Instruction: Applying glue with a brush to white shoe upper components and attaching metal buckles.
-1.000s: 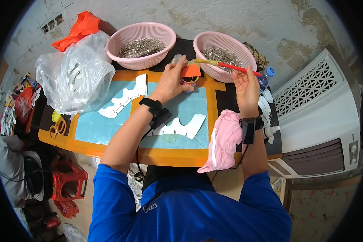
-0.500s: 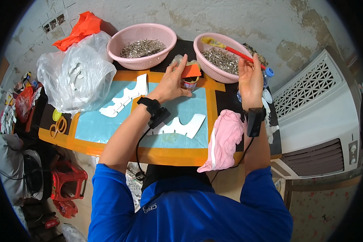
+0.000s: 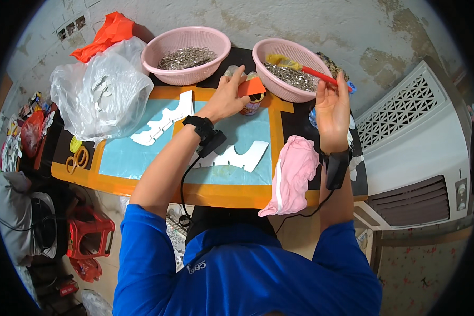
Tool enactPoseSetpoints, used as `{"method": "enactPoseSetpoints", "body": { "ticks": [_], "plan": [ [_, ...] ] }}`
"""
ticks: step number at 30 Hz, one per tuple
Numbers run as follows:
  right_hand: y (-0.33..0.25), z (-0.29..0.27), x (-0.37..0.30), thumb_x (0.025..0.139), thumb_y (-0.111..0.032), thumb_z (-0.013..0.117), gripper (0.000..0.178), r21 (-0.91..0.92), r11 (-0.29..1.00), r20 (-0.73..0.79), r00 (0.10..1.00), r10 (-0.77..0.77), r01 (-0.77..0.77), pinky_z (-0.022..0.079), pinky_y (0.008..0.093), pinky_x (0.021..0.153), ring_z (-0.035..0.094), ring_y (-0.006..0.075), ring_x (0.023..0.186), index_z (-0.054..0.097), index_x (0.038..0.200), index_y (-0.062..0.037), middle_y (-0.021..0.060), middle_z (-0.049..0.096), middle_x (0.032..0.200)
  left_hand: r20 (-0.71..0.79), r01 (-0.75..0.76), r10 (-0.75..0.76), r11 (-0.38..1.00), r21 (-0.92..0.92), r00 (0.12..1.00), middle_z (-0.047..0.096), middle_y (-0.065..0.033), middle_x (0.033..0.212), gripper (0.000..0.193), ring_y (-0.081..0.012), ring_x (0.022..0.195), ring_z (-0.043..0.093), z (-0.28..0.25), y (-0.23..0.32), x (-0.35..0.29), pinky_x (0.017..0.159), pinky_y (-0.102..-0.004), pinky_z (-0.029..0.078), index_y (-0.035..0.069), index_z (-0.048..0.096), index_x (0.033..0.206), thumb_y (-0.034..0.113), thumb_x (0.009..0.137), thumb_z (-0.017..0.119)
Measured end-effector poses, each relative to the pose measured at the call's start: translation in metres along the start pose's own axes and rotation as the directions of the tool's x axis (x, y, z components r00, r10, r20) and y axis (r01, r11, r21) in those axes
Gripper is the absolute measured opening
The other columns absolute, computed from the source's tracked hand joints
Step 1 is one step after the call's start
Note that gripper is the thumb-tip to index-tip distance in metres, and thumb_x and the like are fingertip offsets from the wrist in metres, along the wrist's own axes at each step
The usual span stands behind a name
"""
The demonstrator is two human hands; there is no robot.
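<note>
My left hand (image 3: 227, 100) curls against the left side of a small round jar (image 3: 254, 107), thumb in front and fingers behind. A bright orange flap (image 3: 252, 87) covers part of the jar's top, beside my fingertips. Raised at the right, my right hand (image 3: 332, 113) pinches the red handle of a brush (image 3: 321, 75). Its yellowish head (image 3: 284, 61) hangs over the right pink basket (image 3: 266, 48), which holds many small shiny metal pieces. Two white scalloped strips (image 3: 166, 120) lie on the blue sheet (image 3: 124, 158) in front of me.
Another pink basket (image 3: 226, 45) of metal pieces stands at the back. A white plastic bag (image 3: 102, 89) fills the table's left. Yellow-handled scissors (image 3: 79, 158) lie at the left edge, a pink cloth (image 3: 290, 176) at the right front. An air cooler (image 3: 416, 152) stands at the right.
My right hand has lifted slightly away from me, and the brush head has shifted right over the basket. My left thumb has moved up from the jar's lower front toward the orange flap.
</note>
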State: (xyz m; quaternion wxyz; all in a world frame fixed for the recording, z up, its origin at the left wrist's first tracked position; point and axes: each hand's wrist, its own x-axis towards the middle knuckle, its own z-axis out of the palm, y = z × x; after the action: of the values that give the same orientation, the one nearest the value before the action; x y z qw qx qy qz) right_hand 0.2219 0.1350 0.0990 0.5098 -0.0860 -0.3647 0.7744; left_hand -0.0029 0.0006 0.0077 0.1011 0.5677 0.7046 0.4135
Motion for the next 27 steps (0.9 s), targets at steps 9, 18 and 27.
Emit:
{"method": "enactPoseSetpoints", "body": {
  "ticks": [9,18,27],
  "plan": [
    [-0.004,-0.027,-0.022,0.103,-0.023,0.062,0.027,-0.028,1.000,-0.007,1.000,0.005,-0.006,0.059,0.0282,0.085,0.063,0.0141,0.101,0.057,0.120,-0.0027,0.0069,0.062,0.110,0.025,0.001,0.001,0.996,-0.084,1.000,0.044,-0.0231,0.154,0.075,-0.0411,0.137,0.038,-0.003,-0.003,-0.010,0.120,-0.0435,0.027,0.007,0.020,0.161,0.030,0.095,0.047],
    [0.002,-0.040,-0.040,0.104,-0.023,0.059,0.024,-0.012,0.998,-0.058,0.997,0.056,-0.057,0.058,0.0274,0.085,0.063,0.0135,0.099,0.058,0.118,-0.0039,0.0053,0.063,0.108,0.014,0.003,-0.003,0.999,0.039,1.000,0.056,-0.0275,0.136,0.091,-0.0375,0.125,0.047,0.002,0.016,-0.010,0.113,-0.0423,0.035,0.010,0.024,0.162,0.049,0.090,0.063],
    [0.005,-0.060,-0.044,0.104,-0.023,0.061,0.020,0.020,0.999,-0.094,0.994,0.051,-0.050,0.057,0.0271,0.084,0.064,0.0142,0.096,0.059,0.112,-0.0047,0.0067,0.063,0.104,-0.116,-0.071,0.060,0.994,-0.086,0.991,0.055,-0.0260,0.138,0.112,-0.0369,0.118,0.053,0.018,0.013,-0.015,0.106,-0.0399,0.045,0.012,0.026,0.161,0.017,0.068,0.089]
  ]
}}
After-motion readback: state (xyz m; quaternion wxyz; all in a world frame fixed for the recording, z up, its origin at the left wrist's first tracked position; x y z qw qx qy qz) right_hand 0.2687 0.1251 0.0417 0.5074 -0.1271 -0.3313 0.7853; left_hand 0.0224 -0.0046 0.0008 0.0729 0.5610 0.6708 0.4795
